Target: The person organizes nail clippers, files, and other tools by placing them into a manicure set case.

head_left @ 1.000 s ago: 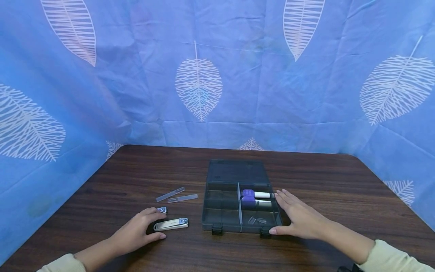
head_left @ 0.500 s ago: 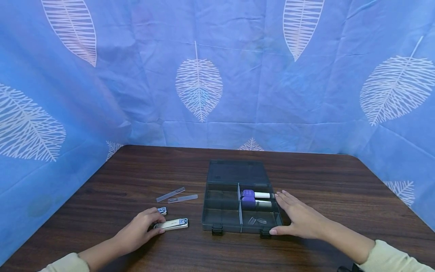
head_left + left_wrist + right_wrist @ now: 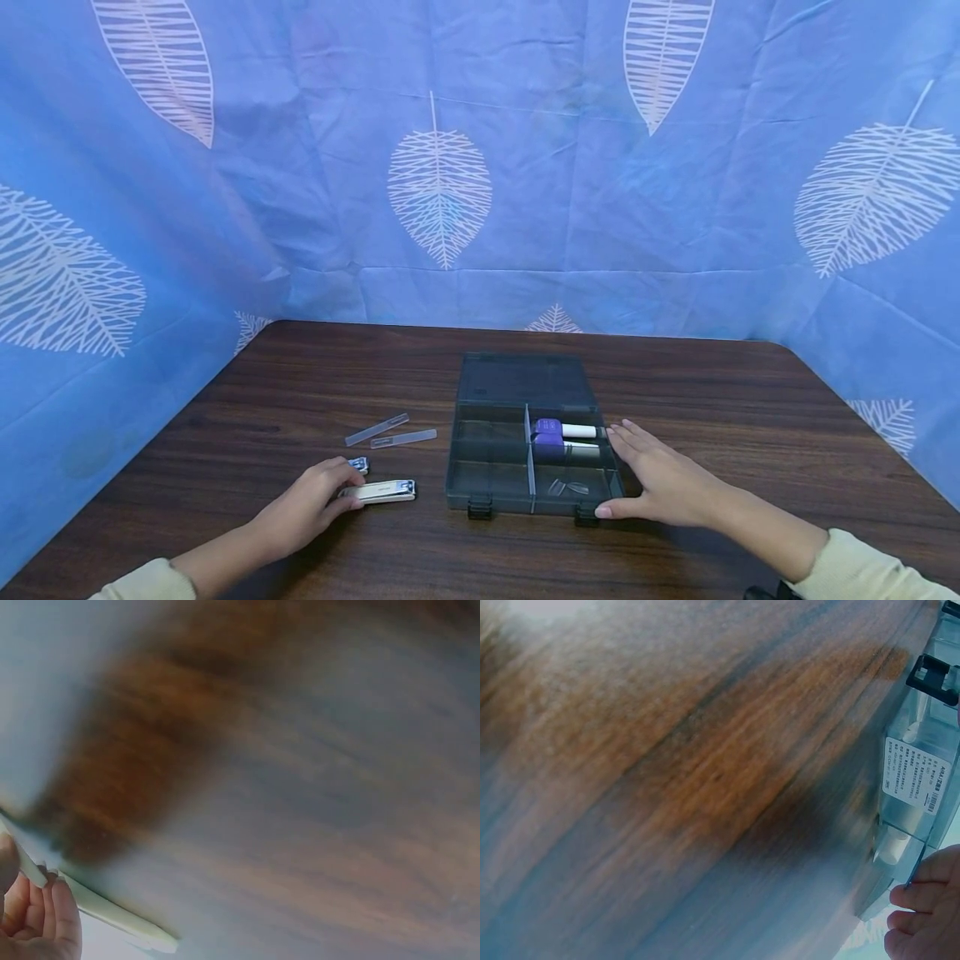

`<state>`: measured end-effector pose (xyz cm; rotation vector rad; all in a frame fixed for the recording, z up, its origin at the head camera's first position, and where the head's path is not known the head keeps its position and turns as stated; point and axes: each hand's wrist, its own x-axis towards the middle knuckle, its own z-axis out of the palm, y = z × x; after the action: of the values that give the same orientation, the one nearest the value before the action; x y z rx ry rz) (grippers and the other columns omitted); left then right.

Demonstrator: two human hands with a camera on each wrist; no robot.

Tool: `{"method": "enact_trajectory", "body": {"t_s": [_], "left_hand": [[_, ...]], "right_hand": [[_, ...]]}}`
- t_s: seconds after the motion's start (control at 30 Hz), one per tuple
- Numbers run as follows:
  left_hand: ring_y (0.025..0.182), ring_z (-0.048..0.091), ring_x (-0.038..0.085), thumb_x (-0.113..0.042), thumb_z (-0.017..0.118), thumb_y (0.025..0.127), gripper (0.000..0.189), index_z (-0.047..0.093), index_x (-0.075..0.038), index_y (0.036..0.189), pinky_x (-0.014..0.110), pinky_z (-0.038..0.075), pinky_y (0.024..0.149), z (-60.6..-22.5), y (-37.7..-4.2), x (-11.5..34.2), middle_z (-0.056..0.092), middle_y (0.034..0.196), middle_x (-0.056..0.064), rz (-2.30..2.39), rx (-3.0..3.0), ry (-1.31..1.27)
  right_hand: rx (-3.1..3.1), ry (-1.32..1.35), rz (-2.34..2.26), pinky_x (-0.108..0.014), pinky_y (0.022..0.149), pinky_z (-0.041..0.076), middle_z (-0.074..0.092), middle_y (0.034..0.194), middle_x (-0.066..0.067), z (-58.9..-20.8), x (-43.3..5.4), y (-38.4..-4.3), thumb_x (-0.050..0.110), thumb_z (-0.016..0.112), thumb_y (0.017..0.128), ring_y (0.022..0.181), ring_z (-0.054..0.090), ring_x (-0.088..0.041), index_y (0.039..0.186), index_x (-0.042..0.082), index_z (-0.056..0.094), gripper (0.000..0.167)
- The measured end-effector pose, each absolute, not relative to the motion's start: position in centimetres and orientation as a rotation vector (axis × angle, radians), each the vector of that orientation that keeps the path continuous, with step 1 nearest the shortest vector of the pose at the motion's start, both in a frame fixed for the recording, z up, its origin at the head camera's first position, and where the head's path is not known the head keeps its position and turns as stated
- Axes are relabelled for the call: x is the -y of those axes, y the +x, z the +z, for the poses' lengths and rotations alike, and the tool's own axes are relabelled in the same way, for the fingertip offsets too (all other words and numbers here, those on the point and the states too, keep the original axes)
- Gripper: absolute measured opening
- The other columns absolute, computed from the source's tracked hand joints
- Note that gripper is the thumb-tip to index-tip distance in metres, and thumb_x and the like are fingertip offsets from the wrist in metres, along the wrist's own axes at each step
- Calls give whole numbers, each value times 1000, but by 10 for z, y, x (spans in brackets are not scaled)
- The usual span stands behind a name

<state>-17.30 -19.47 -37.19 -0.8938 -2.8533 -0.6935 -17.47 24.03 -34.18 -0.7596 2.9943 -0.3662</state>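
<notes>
While left fingers point(image 3: 351, 475) pinch a clipper point(image 3: 386, 492), right fingers point(image 3: 626, 444), straight, touch an open case point(image 3: 487, 483); purple bottles point(image 3: 549, 446) inside.

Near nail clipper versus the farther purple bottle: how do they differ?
The nail clipper is pale and slim; the purple bottle has a white cap. The left hand pinches the nail clipper outside the box; the purple bottle lies inside it. Both run roughly sideways.

At one table point(image 3: 690, 375): two hands point(image 3: 303, 510), two nail clippers point(image 3: 384, 492), two translucent strips point(image 3: 405, 438). Also one divided box point(image 3: 525, 379) with two latches point(image 3: 479, 507), two purple bottles point(image 3: 548, 427), and small clear pieces point(image 3: 577, 487) too fine to count.
</notes>
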Motion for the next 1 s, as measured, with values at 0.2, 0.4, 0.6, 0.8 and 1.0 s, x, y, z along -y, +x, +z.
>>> {"method": "enact_trajectory", "body": {"t_s": [0.2, 0.4, 0.6, 0.8, 1.0], "left_hand": [[74, 50, 3, -5, 67, 81, 10, 63, -5, 89, 22, 47, 61, -371, -172, 194, 60, 86, -1, -658, 2760, -890], [71, 47, 1, -3, 67, 81, 10, 62, -4, 90, 19, 46, 60, -365, -173, 190, 58, 84, -1, -693, 2711, -858], [72, 48, 0, -3, 67, 81, 10, 63, -6, 89, 18, 47, 62, -360, -174, 184, 57, 83, -4, -718, 2688, -810], [75, 56, 7, -2, 68, 80, 10, 63, -5, 89, 20, 51, 66, -356, -176, 172, 59, 84, -2, -734, 2613, -827], [70, 51, 3, -4, 68, 80, 11, 63, -4, 90, 19, 48, 60, -352, -180, 158, 58, 81, -2, -766, 2565, -850]], "right_hand": [[-2996, -755, -362, -60, 100, 32, 36, 142, -30, -343, -240, -175, 68, 59, 73, 134, 26, -48, 137, -11, 36, 104], [-2990, -748, -379, -61, 100, 31, 36, 142, -30, -343, -240, -175, 68, 60, 73, 134, 25, -48, 137, -11, 36, 105], [-2989, -748, -378, -62, 100, 31, 36, 142, -30, -343, -241, -176, 69, 60, 72, 134, 25, -48, 137, -11, 36, 106], [-2987, -735, -391, -61, 100, 31, 35, 142, -30, -342, -240, -175, 69, 59, 72, 134, 25, -48, 137, -11, 35, 107], [-2987, -745, -399, -62, 100, 31, 35, 142, -30, -342, -240, -175, 69, 60, 72, 134, 25, -48, 137, -11, 35, 106]]}}
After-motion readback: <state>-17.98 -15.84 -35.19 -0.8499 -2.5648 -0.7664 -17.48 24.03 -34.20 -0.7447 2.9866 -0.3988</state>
